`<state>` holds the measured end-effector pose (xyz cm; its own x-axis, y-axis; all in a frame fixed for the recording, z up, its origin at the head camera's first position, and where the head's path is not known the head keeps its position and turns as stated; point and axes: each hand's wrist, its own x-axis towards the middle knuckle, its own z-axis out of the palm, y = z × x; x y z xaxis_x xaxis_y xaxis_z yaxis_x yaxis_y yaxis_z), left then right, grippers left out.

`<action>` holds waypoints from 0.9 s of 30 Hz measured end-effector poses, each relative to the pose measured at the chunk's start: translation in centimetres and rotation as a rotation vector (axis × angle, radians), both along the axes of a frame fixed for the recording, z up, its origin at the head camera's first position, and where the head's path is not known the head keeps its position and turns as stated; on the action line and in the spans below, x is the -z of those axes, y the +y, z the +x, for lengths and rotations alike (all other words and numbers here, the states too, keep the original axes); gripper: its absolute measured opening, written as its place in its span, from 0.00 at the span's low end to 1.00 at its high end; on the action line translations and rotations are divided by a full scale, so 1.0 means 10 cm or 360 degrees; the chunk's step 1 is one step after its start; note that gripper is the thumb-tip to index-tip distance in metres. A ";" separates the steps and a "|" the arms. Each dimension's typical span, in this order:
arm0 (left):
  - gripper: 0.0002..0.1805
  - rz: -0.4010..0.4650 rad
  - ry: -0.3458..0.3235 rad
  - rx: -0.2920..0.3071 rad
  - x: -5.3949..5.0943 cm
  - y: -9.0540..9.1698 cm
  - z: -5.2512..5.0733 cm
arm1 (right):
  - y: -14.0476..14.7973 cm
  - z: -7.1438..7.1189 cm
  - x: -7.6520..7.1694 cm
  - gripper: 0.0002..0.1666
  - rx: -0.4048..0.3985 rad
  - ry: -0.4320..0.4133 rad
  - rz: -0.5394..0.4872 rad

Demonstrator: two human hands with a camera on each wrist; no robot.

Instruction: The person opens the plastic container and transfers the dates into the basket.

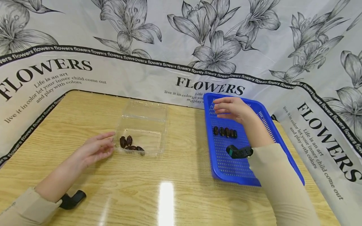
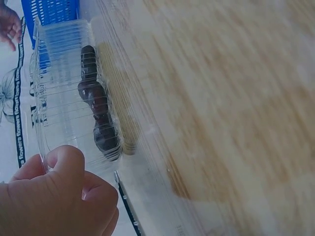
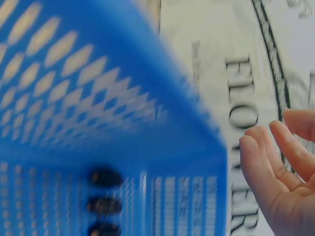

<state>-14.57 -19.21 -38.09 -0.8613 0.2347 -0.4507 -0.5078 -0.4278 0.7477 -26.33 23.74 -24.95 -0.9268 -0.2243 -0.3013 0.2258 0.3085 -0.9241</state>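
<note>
head view: the clear container (image 1: 162, 138) stood open on the tabletop (image 1: 181, 169), left of the blue basket (image 1: 210, 147), with dark dates (image 1: 123, 142) inside. a dark row of fruit (image 1: 227, 132) lay within the basket. the right hand (image 1: 230, 110) hung above the basket's far end, fingers parted, holding nothing.

left wrist view: the left hand (image 2: 54, 196) appeared to pinch the container's edge farthest from the basket. its plastic was judged light, flexible and crack-prone; the rim suited gripping.

right wrist view: right-hand fingers were spread beyond the basket's rim. the fruit was judged light and slightly slippery, best gripped mid-length.
</note>
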 end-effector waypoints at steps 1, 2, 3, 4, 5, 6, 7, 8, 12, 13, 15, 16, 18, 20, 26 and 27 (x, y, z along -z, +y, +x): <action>0.16 -0.0002 0.0005 0.0004 0.00 0.00 0.00 | -0.07 0.00 -0.01 0.25 -0.0022 0.0005 0.0002; 0.16 -0.0011 0.0006 0.0006 0.01 -0.01 0.00 | -0.13 0.00 -0.02 0.26 -0.0046 0.0007 0.0006; 0.16 -0.0011 0.0007 0.0008 0.01 -0.01 0.01 | -0.20 0.00 -0.03 0.26 -0.0071 0.0012 0.0019; 0.16 -0.0011 0.0003 0.0007 0.01 -0.01 0.01 | -0.27 0.00 -0.03 0.25 -0.0095 0.0015 0.0039; 0.16 -0.0008 0.0004 0.0008 0.01 -0.01 0.01 | -0.34 0.00 -0.03 0.25 -0.0117 0.0014 0.0056; 0.16 -0.0007 0.0003 0.0008 0.01 -0.02 0.01 | -0.41 0.00 -0.02 0.25 -0.0139 0.0014 0.0070; 0.16 -0.0005 0.0003 0.0007 0.01 -0.02 0.01 | -0.48 0.00 -0.02 0.26 -0.0159 0.0017 0.0088; 0.16 -0.0008 0.0001 0.0004 0.01 -0.02 0.01 | -0.55 0.00 -0.01 0.26 -0.0177 0.0017 0.0092; 0.19 -0.0008 -0.0001 0.0003 0.01 -0.02 0.00 | -0.81 0.01 0.06 0.26 -0.0255 -0.0023 0.0090; 0.19 -0.0006 0.0000 0.0005 0.01 -0.01 0.00 | -0.87 0.01 0.08 0.26 -0.0278 -0.0033 0.0089; 0.18 0.0004 -0.0002 0.0005 0.00 -0.01 0.00 | -0.98 0.02 0.12 0.25 -0.0321 -0.0053 0.0090; 0.16 0.0009 -0.0002 0.0005 -0.01 -0.01 0.00 | -1.03 0.03 0.14 0.25 -0.0339 -0.0057 0.0095; 0.15 0.0027 -0.0002 0.0001 -0.01 0.00 -0.01 | -1.12 0.04 0.18 0.24 -0.0367 -0.0065 0.0095; 0.16 0.0045 -0.0008 -0.0006 -0.02 0.00 -0.01 | -1.22 0.06 0.23 0.24 -0.0381 -0.0085 0.0092; 0.17 0.0052 -0.0014 -0.0011 -0.02 0.00 0.00 | -1.44 0.10 0.37 0.24 -0.0458 -0.0148 0.0088; 0.17 0.0050 -0.0010 -0.0008 -0.02 0.00 0.00 | -1.47 0.11 0.39 0.24 -0.0471 -0.0152 0.0087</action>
